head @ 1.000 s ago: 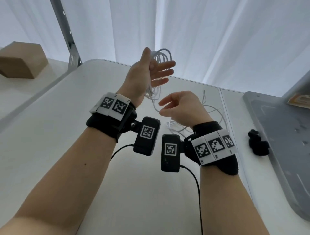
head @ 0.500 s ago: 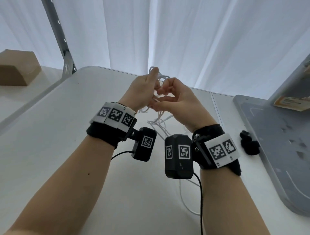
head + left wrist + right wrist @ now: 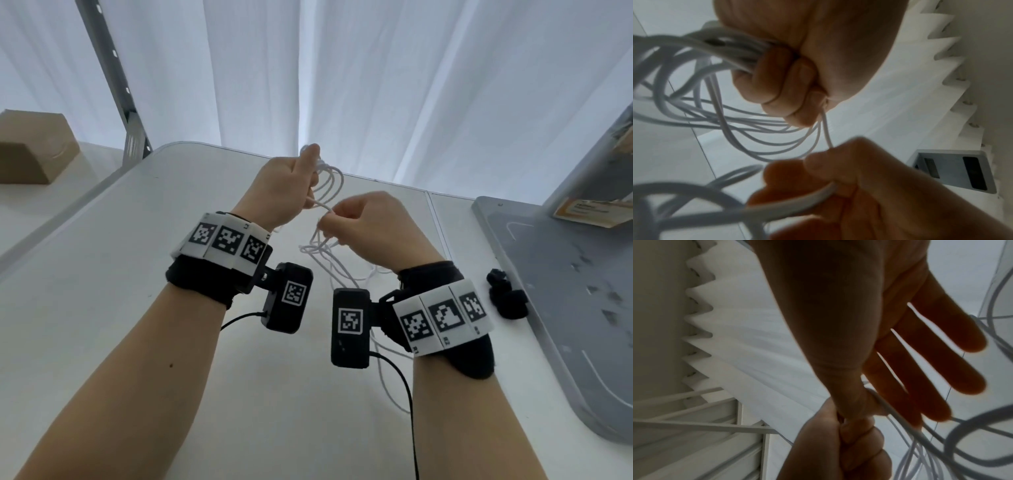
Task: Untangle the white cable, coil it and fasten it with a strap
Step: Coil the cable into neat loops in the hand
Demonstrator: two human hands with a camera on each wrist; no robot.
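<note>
The white cable (image 3: 329, 183) is gathered into several loops, and my left hand (image 3: 289, 185) is raised over the table and grips them in a fist. In the left wrist view the bundle (image 3: 729, 48) runs out of the curled fingers (image 3: 777, 84). Just to the right and lower, my right hand (image 3: 363, 222) pinches one strand between thumb and forefinger; its other fingers (image 3: 953, 331) stick out straight. The remaining cable (image 3: 323, 251) hangs tangled to the white table (image 3: 137, 274) and trails under my right wrist. Black straps (image 3: 506, 298) lie at the table's right.
A grey board (image 3: 565, 291) rests at the right edge, just beyond the straps. A brown cardboard box (image 3: 32, 147) sits on a side surface at far left, near a slanted metal post (image 3: 114, 78). White curtains close off the back.
My left hand, open with the loops over its fingers a second ago, has closed round them and dropped lower. My right hand rose to meet it and now pinches a strand.
</note>
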